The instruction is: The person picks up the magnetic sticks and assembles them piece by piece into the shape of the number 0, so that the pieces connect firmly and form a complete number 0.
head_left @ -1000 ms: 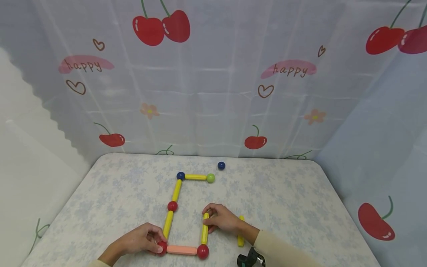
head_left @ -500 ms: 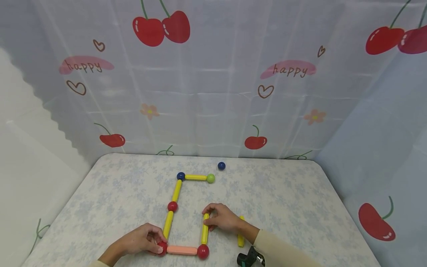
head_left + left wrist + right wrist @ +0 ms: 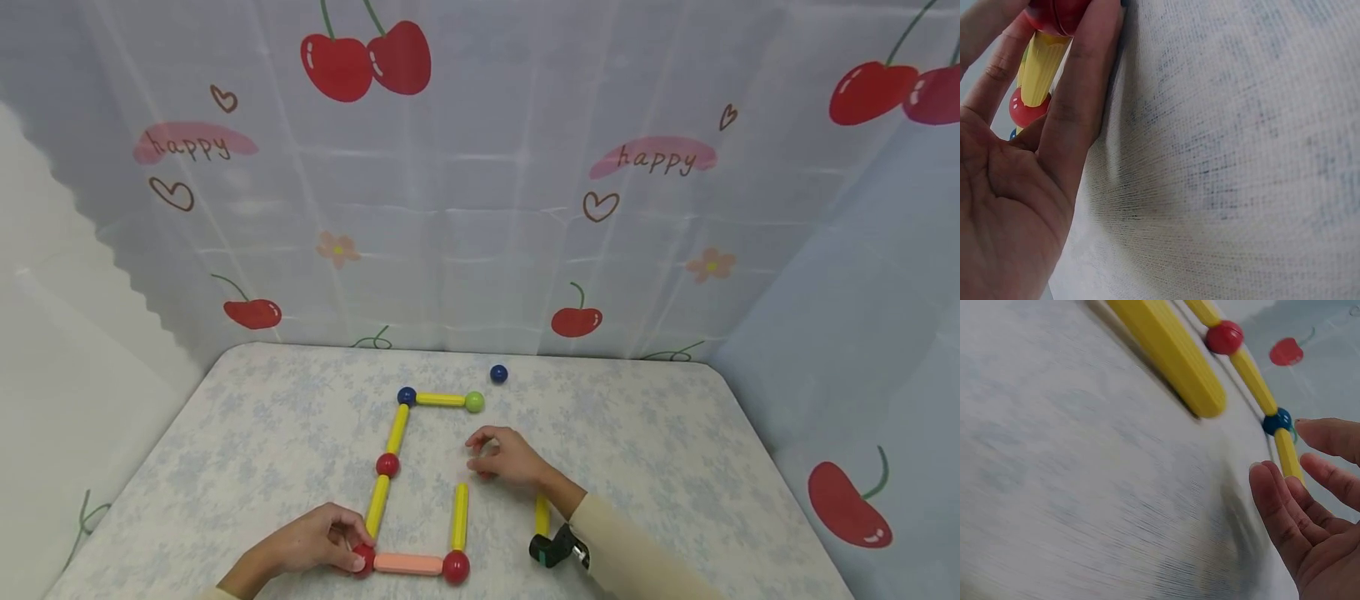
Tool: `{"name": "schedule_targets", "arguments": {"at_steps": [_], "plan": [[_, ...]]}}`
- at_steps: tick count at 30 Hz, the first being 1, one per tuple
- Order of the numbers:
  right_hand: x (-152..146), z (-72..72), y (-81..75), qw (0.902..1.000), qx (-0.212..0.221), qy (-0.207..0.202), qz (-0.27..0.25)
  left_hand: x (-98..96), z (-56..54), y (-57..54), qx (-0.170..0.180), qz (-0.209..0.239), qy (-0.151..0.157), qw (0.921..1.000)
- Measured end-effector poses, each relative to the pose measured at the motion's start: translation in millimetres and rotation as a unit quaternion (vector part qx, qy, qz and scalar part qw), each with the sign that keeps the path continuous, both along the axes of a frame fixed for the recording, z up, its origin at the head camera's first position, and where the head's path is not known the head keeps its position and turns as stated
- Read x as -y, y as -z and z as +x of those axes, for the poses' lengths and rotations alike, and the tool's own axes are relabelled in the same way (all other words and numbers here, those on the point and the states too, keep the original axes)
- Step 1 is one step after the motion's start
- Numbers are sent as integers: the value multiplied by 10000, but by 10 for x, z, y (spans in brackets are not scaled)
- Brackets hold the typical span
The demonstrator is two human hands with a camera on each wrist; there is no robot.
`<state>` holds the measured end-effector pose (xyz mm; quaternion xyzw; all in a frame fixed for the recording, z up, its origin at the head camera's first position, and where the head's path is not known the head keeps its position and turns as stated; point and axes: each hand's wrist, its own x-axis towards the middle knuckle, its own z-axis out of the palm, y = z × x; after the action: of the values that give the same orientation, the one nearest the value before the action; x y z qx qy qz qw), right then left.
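My left hand (image 3: 321,537) holds the red ball (image 3: 364,561) at the near left corner of a figure of sticks and balls lying on the table. In the left wrist view its fingers close round that red ball (image 3: 1059,14), from which a yellow stick (image 3: 1041,69) extends. A pink stick (image 3: 408,564) runs right to another red ball (image 3: 455,567). From there a yellow stick (image 3: 460,518) points away, its far end free. My right hand (image 3: 510,458) hovers just beyond that end with fingers apart, holding nothing. The yellow stick (image 3: 1172,356) is separate from it in the right wrist view.
The left side continues through a red ball (image 3: 387,465) to a blue ball (image 3: 407,396), then a yellow stick (image 3: 441,400) and a green ball (image 3: 474,402). A loose blue ball (image 3: 498,374) lies near the back edge. Another yellow stick (image 3: 542,515) is partly behind the right wrist.
My right hand has let go of the yellow stick and moved away from me and slightly right. The stick stays joined to the red ball. My left hand keeps its place.
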<state>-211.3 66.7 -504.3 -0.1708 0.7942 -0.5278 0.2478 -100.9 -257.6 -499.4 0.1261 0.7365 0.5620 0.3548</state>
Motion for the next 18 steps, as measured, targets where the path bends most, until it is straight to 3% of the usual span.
{"name": "schedule_targets", "arguments": {"at_steps": [4, 10, 14, 18], "plan": [[-55, -295, -43, 9970, -235, 738, 43, 7, 12, 4, 20, 98, 11, 9999], [-104, -664, -117, 9827, -750, 1676, 255, -2, 34, -4, 30, 165, -7, 9999], [-114, -876, -132, 9733, -1063, 1987, 436, 5, 25, 3, 52, 134, -64, 9999], [-103, -1037, -92, 9688, -1221, 2019, 766, 12, 23, 6, 96, 172, -124, 9997]]}}
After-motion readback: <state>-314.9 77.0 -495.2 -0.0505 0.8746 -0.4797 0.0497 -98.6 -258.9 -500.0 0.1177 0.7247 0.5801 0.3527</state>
